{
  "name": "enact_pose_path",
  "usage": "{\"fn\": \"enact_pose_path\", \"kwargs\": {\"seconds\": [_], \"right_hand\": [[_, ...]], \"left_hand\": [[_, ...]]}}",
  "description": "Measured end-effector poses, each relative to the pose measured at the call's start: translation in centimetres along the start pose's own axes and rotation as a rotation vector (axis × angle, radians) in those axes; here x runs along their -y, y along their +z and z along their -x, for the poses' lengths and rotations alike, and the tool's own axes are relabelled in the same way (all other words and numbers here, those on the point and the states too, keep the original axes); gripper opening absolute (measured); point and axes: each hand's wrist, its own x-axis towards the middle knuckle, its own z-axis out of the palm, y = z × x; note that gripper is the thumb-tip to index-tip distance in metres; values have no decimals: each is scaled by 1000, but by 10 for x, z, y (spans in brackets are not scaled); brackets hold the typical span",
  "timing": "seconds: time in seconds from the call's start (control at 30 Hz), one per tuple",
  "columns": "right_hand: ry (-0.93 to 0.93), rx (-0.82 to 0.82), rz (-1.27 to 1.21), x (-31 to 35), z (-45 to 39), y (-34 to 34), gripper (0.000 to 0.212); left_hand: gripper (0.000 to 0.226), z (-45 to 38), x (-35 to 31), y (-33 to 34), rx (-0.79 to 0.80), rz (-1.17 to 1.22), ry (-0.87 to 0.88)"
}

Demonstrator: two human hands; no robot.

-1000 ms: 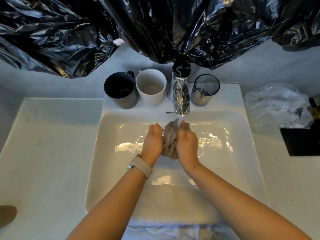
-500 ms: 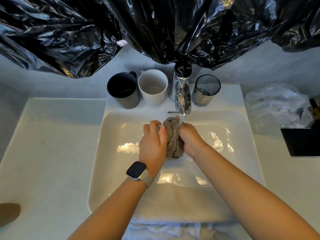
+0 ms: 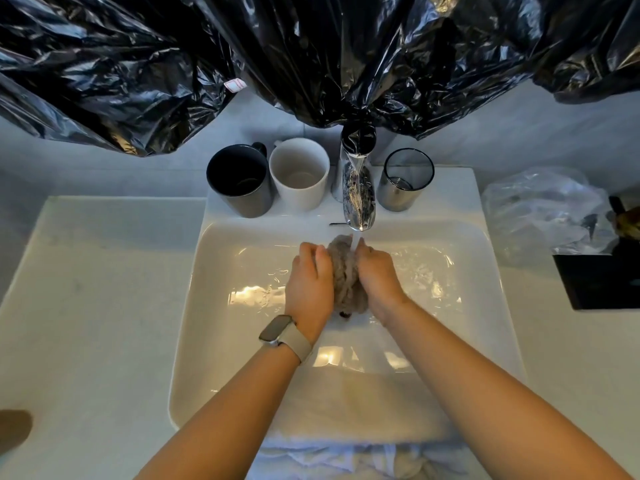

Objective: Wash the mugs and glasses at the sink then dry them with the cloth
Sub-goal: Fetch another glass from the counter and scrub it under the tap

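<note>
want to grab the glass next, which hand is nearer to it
Right. The right hand grips the cloth just below the glass; the left hand is across the cloth, farther away.

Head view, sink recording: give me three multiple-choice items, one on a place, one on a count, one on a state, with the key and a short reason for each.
1. Where is the dark glass?
A. right of the faucet
B. in the basin
C. left of the dark mug

2. How many drinking vessels stand on the back ledge of the sink?
A. one
B. three
C. five

3. What is the faucet doing?
A. off
B. dripping into the white mug
C. running onto the cloth

Key: 1 A, it stands on the ledge just right of the spout. 2 B, two mugs and one glass. 3 C, a stream falls on the wadded cloth held between the left hand and the right hand.
</note>
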Motion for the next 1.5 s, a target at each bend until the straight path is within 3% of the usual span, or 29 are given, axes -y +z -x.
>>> {"fn": "enact_pose_path", "kwargs": {"seconds": [0.03, 0.1, 0.17, 0.27, 0.37, 0.43, 0.53, 0.63, 0.73, 0.83, 0.9, 0.97, 1.03, 1.13, 1.2, 1.27, 1.37, 1.43, 1.5], "right_hand": [[138, 84, -8, 7, -4, -3, 46], [199, 204, -13, 8, -9, -9, 49], [129, 377, -106, 2, -6, -16, 54], [5, 602, -199, -13, 5, -26, 49], [-87, 549, -151, -16, 15, -27, 39], [-49, 514, -201, -10, 16, -25, 34], [199, 585, -241, 15, 7, -28, 39], [318, 630, -259, 30, 3, -27, 31], [140, 535, -324, 21, 10, -24, 38], [-150, 457, -232, 9, 23, -23, 26], [-227, 410, -217, 2, 27, -20, 20], [-187, 377, -275, 2, 29, -17, 23], [-35, 406, -374, 7, 25, -18, 32], [213, 529, -498, 20, 18, -25, 35], [191, 517, -443, 17, 18, -25, 41], [19, 431, -335, 7, 20, -26, 43], [-252, 355, -222, -6, 28, -24, 22], [-255, 322, -233, -7, 28, -21, 17], [-108, 337, -307, 0, 25, -20, 22]], "left_hand": [[25, 0, 1, -2, -9, -87, 95], [26, -3, 1, -7, 2, -114, 186], [28, -10, 1, -12, 27, -42, 138], [33, -20, 2, -17, 199, 94, -42], [45, -21, -1, -15, 341, 209, -178], [40, -15, -2, -11, 275, 232, -151], [35, -2, 1, -9, 96, 129, 78], [40, 2, 8, -17, 79, 71, 290], [45, -8, 12, -21, 216, 149, 292], [63, -20, 6, -27, 485, 436, -4], [65, -21, 0, -27, 582, 545, -115], [61, -19, -4, -22, 440, 460, -92], [43, -13, -4, -21, 265, 251, 69], [35, -8, 0, -24, 233, 46, 298], [36, -8, 6, -24, 251, 46, 322], [41, -10, 5, -23, 309, 158, 203], [66, -16, -7, -22, 480, 442, -161], [63, -16, -13, -15, 397, 452, -226], [50, -12, -14, -9, 187, 281, -128]]}}
